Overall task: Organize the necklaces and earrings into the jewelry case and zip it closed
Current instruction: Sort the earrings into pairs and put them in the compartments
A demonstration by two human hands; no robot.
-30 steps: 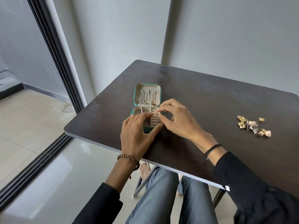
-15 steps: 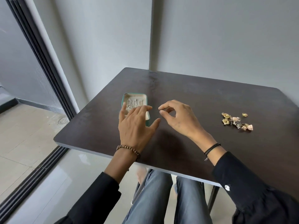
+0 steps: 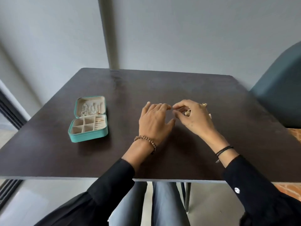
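The teal jewelry case [image 3: 88, 136] lies open on the left of the dark table [image 3: 162, 85]. Silver necklaces [image 3: 88, 110] hang in its raised lid, and its beige tray is split into compartments with ring rolls on the right. My left hand [image 3: 154, 123] is right of the case, palm down with its fingers stretched forward. Its fingertips almost meet those of my right hand [image 3: 195, 121]. My right hand arches over the pile of gold earrings [image 3: 187, 113] with fingers loosely curved. Most of the pile is hidden beneath it, and I see no piece pinched.
A blue-grey chair [image 3: 280, 88] stands at the table's far right corner. A grey wall runs behind the table. The near table edge [image 3: 81, 178] lies just above my knees. A dark sliding-door frame [image 3: 9, 111] is at the left.
Both hands have left the case and moved right to the earring pile. The view has swung right, so the case now lies uncovered at the left.
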